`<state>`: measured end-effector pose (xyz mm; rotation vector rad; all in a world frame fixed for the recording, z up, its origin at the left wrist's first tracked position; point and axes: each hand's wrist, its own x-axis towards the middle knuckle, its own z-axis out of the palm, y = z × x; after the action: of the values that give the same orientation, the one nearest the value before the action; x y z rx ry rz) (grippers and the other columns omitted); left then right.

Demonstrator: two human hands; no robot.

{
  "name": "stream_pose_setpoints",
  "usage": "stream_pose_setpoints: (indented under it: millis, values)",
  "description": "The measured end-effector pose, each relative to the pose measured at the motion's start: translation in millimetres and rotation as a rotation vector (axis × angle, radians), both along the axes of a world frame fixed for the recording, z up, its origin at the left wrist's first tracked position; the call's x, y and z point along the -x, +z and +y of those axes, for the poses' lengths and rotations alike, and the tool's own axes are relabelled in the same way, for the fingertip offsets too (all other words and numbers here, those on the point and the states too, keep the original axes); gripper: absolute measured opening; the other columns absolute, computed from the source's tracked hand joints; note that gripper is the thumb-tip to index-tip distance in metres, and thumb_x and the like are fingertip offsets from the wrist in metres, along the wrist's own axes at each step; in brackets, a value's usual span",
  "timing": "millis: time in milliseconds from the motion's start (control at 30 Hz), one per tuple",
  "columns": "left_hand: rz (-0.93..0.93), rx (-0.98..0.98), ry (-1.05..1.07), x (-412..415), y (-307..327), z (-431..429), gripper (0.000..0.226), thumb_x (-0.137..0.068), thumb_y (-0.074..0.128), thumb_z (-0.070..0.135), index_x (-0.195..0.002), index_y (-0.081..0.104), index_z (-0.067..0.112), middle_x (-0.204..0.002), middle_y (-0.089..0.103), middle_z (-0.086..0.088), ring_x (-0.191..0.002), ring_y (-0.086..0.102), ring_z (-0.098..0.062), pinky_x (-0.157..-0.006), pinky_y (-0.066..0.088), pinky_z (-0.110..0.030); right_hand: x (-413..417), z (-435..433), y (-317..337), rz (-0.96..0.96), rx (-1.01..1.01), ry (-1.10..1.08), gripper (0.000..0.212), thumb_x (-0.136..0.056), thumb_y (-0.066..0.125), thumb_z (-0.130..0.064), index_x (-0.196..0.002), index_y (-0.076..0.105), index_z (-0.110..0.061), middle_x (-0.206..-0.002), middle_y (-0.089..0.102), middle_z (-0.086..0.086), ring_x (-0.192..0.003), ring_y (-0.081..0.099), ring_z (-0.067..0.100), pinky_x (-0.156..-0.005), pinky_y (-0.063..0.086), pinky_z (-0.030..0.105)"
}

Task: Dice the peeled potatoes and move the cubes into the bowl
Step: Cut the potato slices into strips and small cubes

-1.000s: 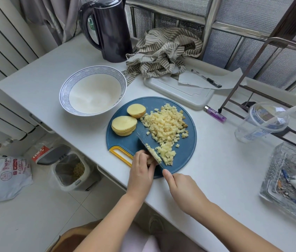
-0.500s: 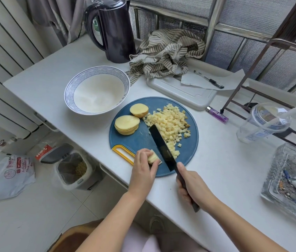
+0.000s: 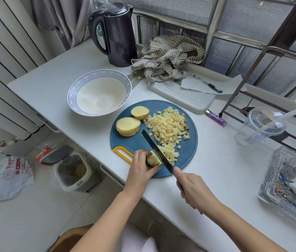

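Soft daylight, sharp (edges bowed)

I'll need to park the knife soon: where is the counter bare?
Bare counter lies left of the bowl, toward the kettle, and right of the blue board, before the plastic cup. Behind the board it is crowded: white tray, striped cloth, lighter.

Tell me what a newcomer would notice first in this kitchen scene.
The round blue cutting board sits at the near edge of the counter, heaped with pale potato cubes. At its front, the left hand holds a potato piece against the black knife gripped by the right hand. The bowl behind it holds no cubes.
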<state>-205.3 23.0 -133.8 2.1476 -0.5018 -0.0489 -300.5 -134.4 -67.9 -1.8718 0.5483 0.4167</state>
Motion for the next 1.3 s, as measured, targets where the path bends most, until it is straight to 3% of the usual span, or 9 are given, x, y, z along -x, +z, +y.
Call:
stream_pose_setpoints:
  millis: [433, 633, 833, 967, 1133, 1300]
  values:
    - [0.001, -0.018, 0.030, -1.3, 1.5, 2.2, 0.027, -0.085, 0.072, 0.019, -0.103, 0.057, 0.007, -0.100, 0.050, 0.005, -0.090, 0.049, -0.007, -0.077, 0.037, -0.006, -1.2, 4.8, -2.8, -0.004, 0.137, 0.093, 0.058, -0.098, 0.031, -0.061, -0.063, 0.039, -0.014, -0.052, 0.041, -0.004, -0.042, 0.034, 0.007, -0.057, 0.035, 0.027]
    - [-0.064, -0.071, -0.005, -6.4, 3.1, 4.2, 0.023, -0.082, 0.075, 0.020, -0.091, 0.058, 0.007, -0.090, 0.052, 0.002, -0.080, 0.046, -0.006, -0.071, 0.037, -0.008, -5.4, 3.7, 7.0, 0.118, 0.063, 0.072, 0.057, -0.098, 0.029, -0.062, -0.068, 0.038, -0.015, -0.051, 0.040, -0.002, -0.032, 0.030, 0.008, -0.038, 0.030, 0.019]
    - [-0.076, -0.075, -0.001, -8.8, 2.4, 4.8, 0.025, -0.078, 0.078, 0.018, -0.084, 0.057, 0.008, -0.084, 0.052, 0.002, -0.076, 0.046, -0.006, -0.069, 0.037, -0.006, -10.7, 8.2, 10.0, 0.108, 0.198, 0.135, 0.057, -0.100, 0.024, -0.060, -0.069, 0.037, -0.014, -0.059, 0.045, -0.001, -0.044, 0.036, 0.010, -0.049, 0.031, 0.025]
    - [-0.065, -0.053, -0.001, -10.3, 2.0, 5.1, 0.024, -0.077, 0.079, 0.017, -0.082, 0.057, 0.009, -0.083, 0.051, 0.003, -0.077, 0.046, -0.007, -0.069, 0.036, -0.006, -8.8, 11.7, 7.9, 0.125, 0.203, 0.147, 0.056, -0.101, 0.022, -0.059, -0.072, 0.039, -0.014, -0.061, 0.047, -0.001, -0.047, 0.038, 0.011, -0.048, 0.031, 0.023]
    - [-0.064, -0.059, -0.004, -11.6, 0.0, 6.0, 0.025, -0.077, 0.079, 0.018, -0.082, 0.057, 0.008, -0.082, 0.051, 0.003, -0.076, 0.046, -0.007, -0.069, 0.037, -0.011, -14.7, 11.9, -2.1, 0.166, 0.130, 0.116, 0.057, -0.099, 0.023, -0.062, -0.075, 0.038, -0.013, -0.057, 0.044, 0.001, -0.036, 0.036, 0.011, -0.039, 0.030, 0.018]
    - [-0.075, -0.066, -0.007, -9.8, -0.4, 5.5, 0.025, -0.076, 0.080, 0.014, -0.083, 0.056, 0.008, -0.084, 0.049, 0.004, -0.077, 0.047, -0.007, -0.071, 0.036, -0.008, -17.2, 16.4, -19.1, 0.089, 0.158, 0.110, 0.060, -0.098, 0.022, -0.062, -0.073, 0.038, -0.010, -0.062, 0.045, 0.006, -0.054, 0.040, 0.021, -0.062, 0.038, 0.033]
